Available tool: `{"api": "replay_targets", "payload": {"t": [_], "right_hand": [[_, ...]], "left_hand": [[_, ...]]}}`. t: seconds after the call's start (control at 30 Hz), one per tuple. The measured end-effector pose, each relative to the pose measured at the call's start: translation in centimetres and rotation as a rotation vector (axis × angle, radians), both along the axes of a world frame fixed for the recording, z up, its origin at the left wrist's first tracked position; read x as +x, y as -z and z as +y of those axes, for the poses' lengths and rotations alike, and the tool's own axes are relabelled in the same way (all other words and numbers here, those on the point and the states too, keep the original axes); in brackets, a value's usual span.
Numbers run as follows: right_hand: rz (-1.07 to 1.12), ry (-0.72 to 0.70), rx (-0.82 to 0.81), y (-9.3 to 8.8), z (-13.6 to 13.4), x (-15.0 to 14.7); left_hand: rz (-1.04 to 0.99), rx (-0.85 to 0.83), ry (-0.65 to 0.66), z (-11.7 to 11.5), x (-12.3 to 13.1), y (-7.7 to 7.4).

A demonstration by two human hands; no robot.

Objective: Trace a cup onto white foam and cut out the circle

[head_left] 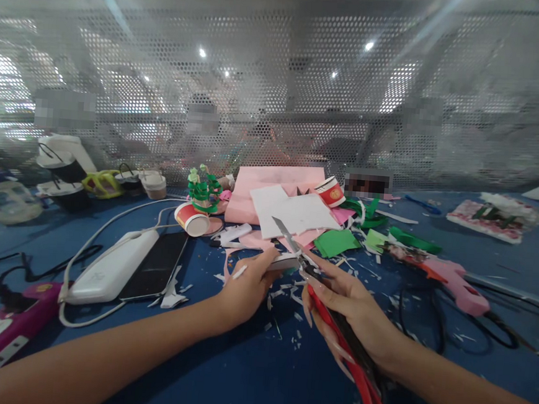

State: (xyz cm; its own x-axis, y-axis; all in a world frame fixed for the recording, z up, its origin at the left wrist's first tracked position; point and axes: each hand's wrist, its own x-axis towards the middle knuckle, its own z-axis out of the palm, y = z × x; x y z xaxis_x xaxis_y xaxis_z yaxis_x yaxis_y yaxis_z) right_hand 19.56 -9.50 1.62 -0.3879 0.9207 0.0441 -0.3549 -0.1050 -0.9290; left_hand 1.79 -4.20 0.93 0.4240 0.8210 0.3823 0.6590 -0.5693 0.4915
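Note:
My right hand (357,308) is closed round scissors (320,302) with red and black handles. Their blades point up and to the left, parted near the pivot. Between the fingers of my left hand (243,296) is a small white piece of paper (284,263), pinched right beside the blades. Whether the blades touch it, I cannot tell. Small white paper scraps (293,338) lie scattered on the blue table (228,373) under both hands. Just beyond the blade tips rests a white sheet (292,210) on pink paper (261,183).
A pink glue gun (459,285) with a black cord lies at right. At left are a phone (155,268), a white power bank (110,267) and a purple power strip (12,331). Two paper cups (192,219), green paper (336,243) and a perforated metal screen (278,90) stand beyond.

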Motion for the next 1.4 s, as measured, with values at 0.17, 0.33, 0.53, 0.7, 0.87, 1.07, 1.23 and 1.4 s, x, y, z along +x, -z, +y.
{"api": "replay_targets", "payload": {"t": [0.17, 0.33, 0.53, 0.7, 0.87, 1.07, 1.23, 1.4], "right_hand": [[0.014, 0.012, 0.014, 0.2, 0.1, 0.0], [0.021, 0.019, -0.033, 0.3, 0.2, -0.1], [-0.008, 0.060, -0.076, -0.2, 0.1, 0.0], [0.005, 0.056, -0.092, 0.2, 0.3, -0.1], [0.019, 0.056, -0.086, 0.5, 0.3, 0.0], [0.008, 0.040, -0.068, 0.2, 0.2, 0.0], [0.021, 0.043, -0.039, 0.5, 0.3, 0.0], [0.031, 0.036, -0.047, 0.6, 0.3, 0.0]], "left_hand": [[0.004, 0.006, 0.019, -0.1, 0.0, 0.1], [-0.145, -0.035, 0.011, 0.0, 0.1, 0.1], [-0.392, -0.158, -0.039, 0.8, 0.1, 0.0], [-0.461, -0.188, -0.095, 1.3, 0.1, 0.0], [-0.420, -0.162, -0.074, 1.2, 0.1, 0.0], [-0.332, -0.108, -0.110, 0.7, 0.1, -0.3], [-0.327, -0.094, -0.123, 0.7, 0.0, 0.0], [-0.333, -0.116, -0.057, 0.7, 0.1, 0.0]]}}
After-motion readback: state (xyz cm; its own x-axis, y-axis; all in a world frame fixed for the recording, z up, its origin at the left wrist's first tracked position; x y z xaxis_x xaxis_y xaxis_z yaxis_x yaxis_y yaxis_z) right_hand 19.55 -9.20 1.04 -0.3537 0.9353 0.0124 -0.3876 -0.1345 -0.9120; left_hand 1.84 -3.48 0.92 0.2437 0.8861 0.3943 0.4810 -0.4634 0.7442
